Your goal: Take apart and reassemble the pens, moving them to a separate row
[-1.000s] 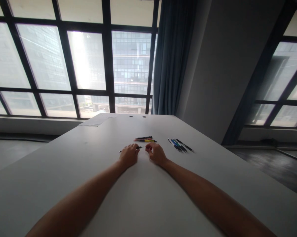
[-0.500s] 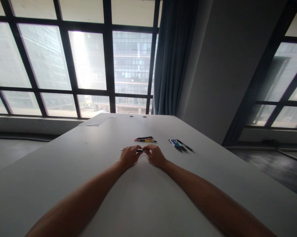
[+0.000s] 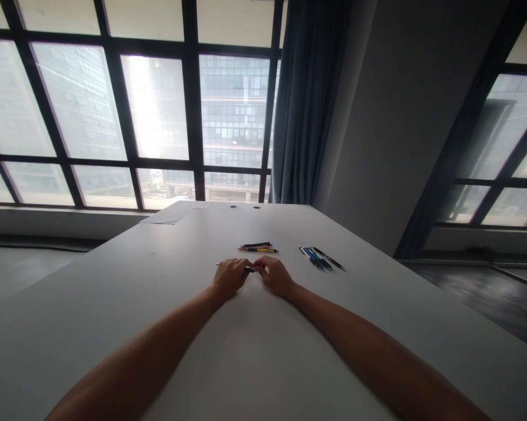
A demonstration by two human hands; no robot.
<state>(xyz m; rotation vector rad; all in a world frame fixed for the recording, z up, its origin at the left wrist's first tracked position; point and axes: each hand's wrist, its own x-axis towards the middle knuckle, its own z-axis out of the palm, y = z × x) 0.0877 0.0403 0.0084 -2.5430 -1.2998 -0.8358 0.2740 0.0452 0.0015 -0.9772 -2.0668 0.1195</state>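
I see my left hand point(image 3: 228, 277) and right hand point(image 3: 277, 276) each in a pinching grip on one slim, dark plastic pen point(image 3: 248, 269), low over the pale grey counter point(image 3: 254, 351), near centre. It looks light, stiff and slick, so I judge the barrel ends are the best hold.

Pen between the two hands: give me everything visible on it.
The thin dark pen lies roughly level, crosswise to the view, just above or on the white table; contact is too small to tell. Its dark middle shows between the left hand and right hand, whose fingertips pinch it from either side. A slim pale tip pokes out past the left hand's knuckles. Material, markings and cap state are too small to make out.
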